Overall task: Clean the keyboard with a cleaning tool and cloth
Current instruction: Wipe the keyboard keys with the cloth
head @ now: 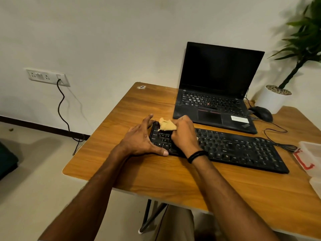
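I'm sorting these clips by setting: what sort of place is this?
Likely a home or small-office desk corner: an open laptop, keyboard and mouse on a wooden table, a wall socket panel, and a potted plant.

We see small office-style workspace: wooden desk point(156, 173), open laptop point(218, 70) far right, keyboard point(243, 150) near, mouse point(262, 113), potted plant point(272, 99), wall socket point(46, 77) left.

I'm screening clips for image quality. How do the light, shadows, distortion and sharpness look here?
Head view: warm, dim light, no glare on the laptop screen; head view: the plant and the cable throw soft shadows on the wall; head view: wide-angle bending bows the edges of the table; head view: corner leaves blur, while the right hand gripping the cloth on the keyboard is sharp.
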